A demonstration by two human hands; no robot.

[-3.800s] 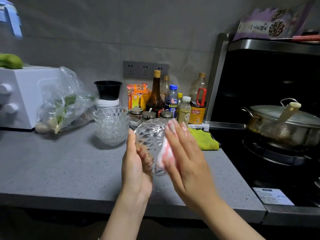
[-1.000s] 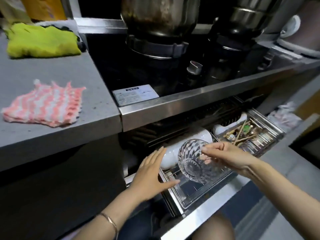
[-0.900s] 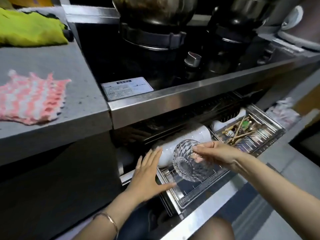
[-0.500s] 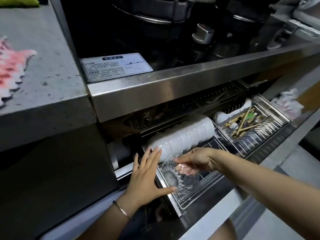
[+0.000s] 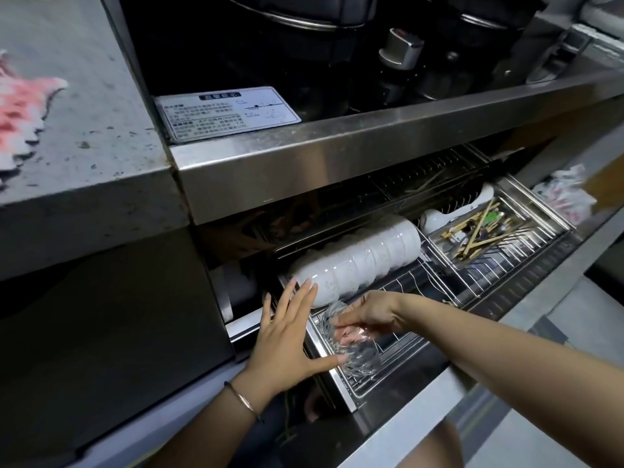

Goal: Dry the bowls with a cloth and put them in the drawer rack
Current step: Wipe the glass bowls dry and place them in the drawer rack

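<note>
While the right hand (image 5: 369,314) curled its fingers round the glass bowl (image 5: 354,356) in the drawer rack (image 5: 415,285) at lower centre, left hand (image 5: 287,336) lay flat beside it, fingers straight and spread, holding nothing, pink cloth (image 5: 20,113) at upper left.

A grey speckled countertop (image 5: 98,130) is filling the upper left, butting against a black hob (image 5: 236,55) at the top — its steel front edge (image 5: 337,153) is catching light across the middle, a dark cabinet door (image 5: 101,315) sitting lower left.
</note>
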